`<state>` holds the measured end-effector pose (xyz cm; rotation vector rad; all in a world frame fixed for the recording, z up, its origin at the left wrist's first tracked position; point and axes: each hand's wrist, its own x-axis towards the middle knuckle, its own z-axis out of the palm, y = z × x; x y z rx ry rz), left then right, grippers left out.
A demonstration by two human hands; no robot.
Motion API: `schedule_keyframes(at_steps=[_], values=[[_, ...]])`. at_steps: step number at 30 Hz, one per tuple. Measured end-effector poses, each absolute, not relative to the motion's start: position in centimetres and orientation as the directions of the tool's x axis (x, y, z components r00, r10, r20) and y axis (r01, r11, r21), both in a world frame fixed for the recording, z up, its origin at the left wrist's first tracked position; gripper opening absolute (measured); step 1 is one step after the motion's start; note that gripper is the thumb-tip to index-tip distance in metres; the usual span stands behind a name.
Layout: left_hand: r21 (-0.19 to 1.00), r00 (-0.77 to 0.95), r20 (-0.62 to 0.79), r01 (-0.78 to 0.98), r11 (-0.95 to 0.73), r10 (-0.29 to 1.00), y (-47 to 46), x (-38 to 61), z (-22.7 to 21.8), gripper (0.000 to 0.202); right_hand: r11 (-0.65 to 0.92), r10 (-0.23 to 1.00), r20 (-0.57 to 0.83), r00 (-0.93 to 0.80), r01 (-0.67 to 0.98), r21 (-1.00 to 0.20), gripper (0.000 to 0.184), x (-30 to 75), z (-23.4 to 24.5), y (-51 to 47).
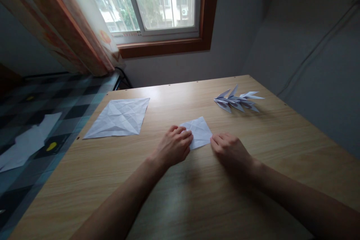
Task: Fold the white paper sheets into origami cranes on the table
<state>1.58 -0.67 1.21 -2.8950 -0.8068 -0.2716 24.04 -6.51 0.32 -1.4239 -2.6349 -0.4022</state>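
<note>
Window [157,0] w/ curtain [70,26] at the far wall; daylight comes in from ahead, so your arms shade the near side.

Surface [197,198]: pale wood, runs from you to the wall. Bed [42,112] w/ checked cover along its left edge, 1 loose white sheet [25,142] lying on it, well apart from the work.

Paper on the surface, 3 pcs:
- 1 large creased sheet [118,118], flat, far left. Parked out of reach of both hands, prob. set aside.
- 1 spiky folded piece [237,100], far right, many points fanned out. Also well apart from the hands.
- 1 small paper [198,132], centre, creased, lying flat between your hands, the only pc being touched.

Hands, 2, both yours:
- Left hand [174,146]: fingers pressed together and curled, tips down on the small paper's near-left edge. Looks like a hold-down to stop the pc sliding on smooth wood.
- Right hand [230,150]: fingers pressed together, curled, tips at the near-right corner, touching or just beside it, can't tell which.

Thumbs are hidden under both hands, so can't tell whether either one pinches an edge.
</note>
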Motion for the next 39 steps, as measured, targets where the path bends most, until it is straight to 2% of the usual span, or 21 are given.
schedule_keyframes(at_steps=[6,11,17,21,25,29,35,39], values=[[-0.113,0.791,0.242,0.599,-0.793,0.562,-1.0,1.9,1.3,0.035,0.552,0.76,0.27,-0.592,0.806,0.212,0.018,23.5,0.6,-7.3],[-0.115,0.717,0.236,0.691,-0.713,0.657,-0.6,2.0,1.1,0.035,0.685,0.624,0.325,-0.711,0.698,0.209,0.019,21.7,0.1,-8.1],[-0.004,0.727,0.175,0.674,-0.738,0.664,-0.2,1.6,0.8,0.042,0.84,0.46,0.435,-0.774,0.538,0.069,0.024,20.7,-0.2,-7.8],[0.068,0.746,0.154,0.647,-0.76,0.648,0.0,1.1,0.6,0.045,0.784,0.53,0.515,-0.674,0.621,0.006,0.028,23.0,-0.3,-6.1],[0.12,0.762,0.117,0.625,-0.771,0.637,0.2,0.8,0.4,0.05,0.732,0.622,0.457,-0.636,0.679,-0.051,0.035,25.3,-0.7,-4.7],[0.142,0.767,0.094,0.621,-0.771,0.635,0.3,0.6,0.3,0.05,0.743,0.632,0.442,-0.637,0.66,-0.113,0.031,26.0,-0.9,-4.1],[0.162,0.767,0.06,0.624,-0.764,0.639,0.4,0.5,0.4,0.053,0.759,0.646,0.388,-0.657,0.607,-0.236,0.038,26.7,-0.6,-3.6],[0.176,0.775,0.057,0.613,-0.771,0.629,0.4,0.5,0.6,0.06,0.753,0.655,0.416,-0.631,0.587,-0.297,0.034,27.0,-0.3,-3.3]])
